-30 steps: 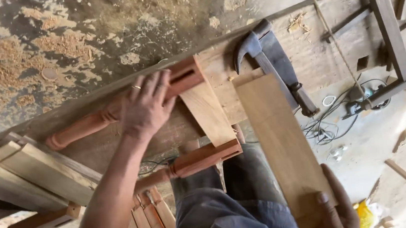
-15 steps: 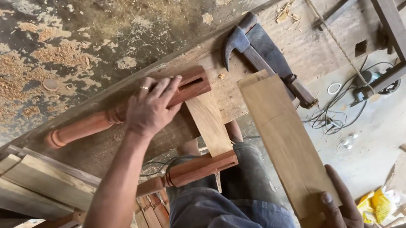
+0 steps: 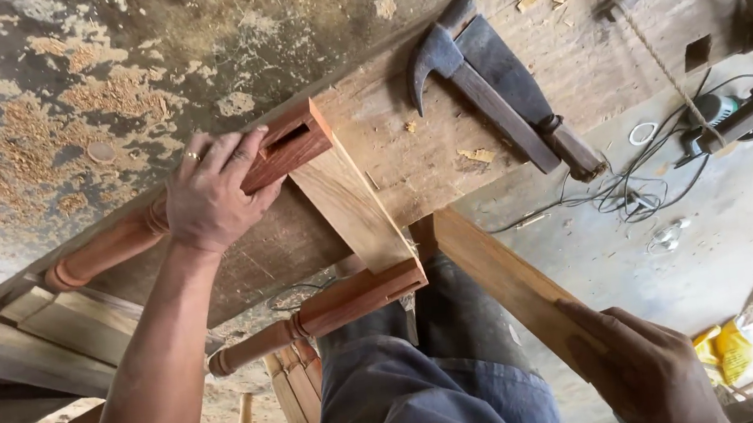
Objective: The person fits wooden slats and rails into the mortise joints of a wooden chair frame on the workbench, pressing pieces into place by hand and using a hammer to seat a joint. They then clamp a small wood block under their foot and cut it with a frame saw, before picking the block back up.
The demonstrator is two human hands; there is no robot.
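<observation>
My left hand (image 3: 212, 196) presses flat on a reddish turned leg (image 3: 290, 146) lying on the workbench (image 3: 566, 61); the leg has a mortise slot near its square end. A pale cross rail (image 3: 353, 209) joins that leg to a second turned leg (image 3: 331, 308) hanging off the bench's near edge, above my lap. A flat wooden board (image 3: 495, 278) is gripped at its near end by my right hand (image 3: 640, 366), and its far end touches the bench edge beside the second leg.
A claw hammer (image 3: 476, 89) and a dark hatchet (image 3: 523, 93) lie on the bench. Sawdust covers the floor at upper left. Cables (image 3: 636, 193) and a power tool (image 3: 721, 115) lie on the floor at right. More turned legs and planks (image 3: 45, 340) are stacked at left.
My right hand has pulled the board back toward me off the bench top, so its far end now sits at the bench edge. My left hand stays on the leg.
</observation>
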